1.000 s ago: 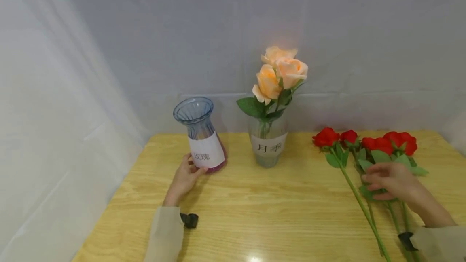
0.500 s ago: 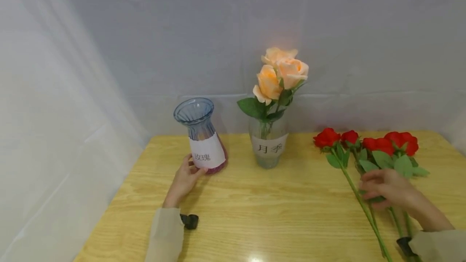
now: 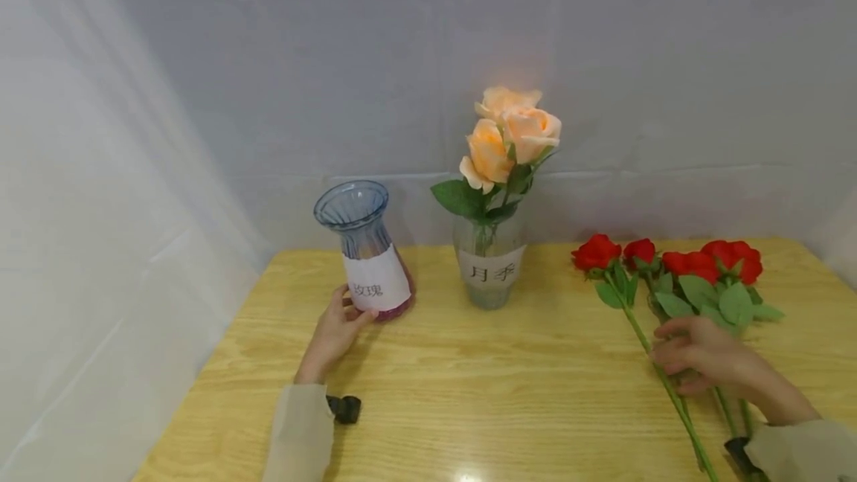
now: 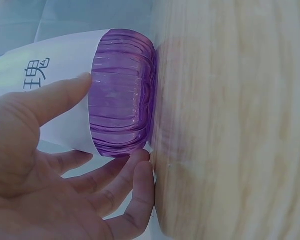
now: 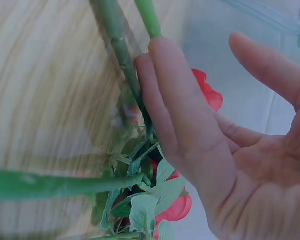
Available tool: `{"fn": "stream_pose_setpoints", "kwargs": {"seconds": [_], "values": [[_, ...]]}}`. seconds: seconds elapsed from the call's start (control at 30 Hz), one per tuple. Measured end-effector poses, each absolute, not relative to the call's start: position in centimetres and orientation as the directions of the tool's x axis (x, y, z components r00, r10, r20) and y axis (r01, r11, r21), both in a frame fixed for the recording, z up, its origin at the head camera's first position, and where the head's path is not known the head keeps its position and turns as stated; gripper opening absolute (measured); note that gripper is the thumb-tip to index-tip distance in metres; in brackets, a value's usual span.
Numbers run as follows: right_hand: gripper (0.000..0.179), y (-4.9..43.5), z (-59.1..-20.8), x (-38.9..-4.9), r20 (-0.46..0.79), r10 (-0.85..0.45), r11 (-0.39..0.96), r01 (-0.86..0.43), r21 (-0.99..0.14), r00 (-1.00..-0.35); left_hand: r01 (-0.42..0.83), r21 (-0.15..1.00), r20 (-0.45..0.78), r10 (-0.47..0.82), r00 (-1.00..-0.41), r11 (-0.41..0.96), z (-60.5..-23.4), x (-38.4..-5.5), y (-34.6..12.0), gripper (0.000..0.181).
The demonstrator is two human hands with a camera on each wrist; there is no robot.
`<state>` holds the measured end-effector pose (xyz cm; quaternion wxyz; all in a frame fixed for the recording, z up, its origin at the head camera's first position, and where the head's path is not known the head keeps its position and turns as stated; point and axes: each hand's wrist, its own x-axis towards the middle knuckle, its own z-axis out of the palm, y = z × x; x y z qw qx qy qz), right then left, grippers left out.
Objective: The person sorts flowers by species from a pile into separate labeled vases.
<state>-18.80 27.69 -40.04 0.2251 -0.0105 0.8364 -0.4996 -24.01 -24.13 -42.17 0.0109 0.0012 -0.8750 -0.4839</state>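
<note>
A blue-to-purple glass vase (image 3: 355, 208) with a white paper label stands at the left of the table. My left hand (image 3: 338, 335) holds it low down. In the left wrist view the thumb lies on the label, and the fingers bend around the purple base (image 4: 121, 95). On the right, my right hand (image 3: 703, 352) hovers over the stems of several red roses (image 3: 596, 252) lying on the table. In the right wrist view its thumb stands wide of the fingers (image 5: 177, 85), whose tips are right at a green stem (image 5: 149, 17). Nothing is between thumb and fingers.
A clear vase (image 3: 490, 296) with a paper label holds peach roses (image 3: 531, 132) at the middle back. The wooden table (image 3: 509, 393) ends at a pale cloth backdrop (image 3: 301, 95). The rose stems run toward the table's near right edge.
My right hand has moved slightly left and toward me along the rose stems, toward the leftmost stem. My left hand keeps its hold on the blue-to-purple vase.
</note>
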Motion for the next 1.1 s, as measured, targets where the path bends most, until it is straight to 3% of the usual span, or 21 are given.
{"fn": "stream_pose_setpoints", "kwargs": {"seconds": [0.27, 0.43, 0.73, 1.1], "values": [[0.059, 26.5, -40.6, -18.9, -0.304, -0.234, 0.588, 0.115, -0.801, -0.923, 0.031, 0.855, 0.035, 0.002, -0.999, 0.518, -42.2, -24.1, -24.2, 0.071], [0.058, 25.9, -41.0, -19.2, -0.326, -0.201, 0.62, 0.138, -0.773, -0.924, 0.036, 0.859, 0.044, -0.004, -0.999, 0.511, -42.2, -24.1, -24.1, 0.069], [0.061, 26.5, -40.8, -18.9, -0.308, -0.241, 0.439, 0.18, -0.88, -0.92, 0.047, 0.856, 0.052, 0.005, -0.999, 0.514, -41.9, -24.1, -24.1, 0.07], [0.065, 27.3, -40.2, -19.3, -0.259, -0.19, 0.345, 0.183, -0.921, -0.947, 0.034, 0.867, 0.039, -0.001, -0.999, 0.498, -42.2, -23.7, -24.2, 0.069]]}}
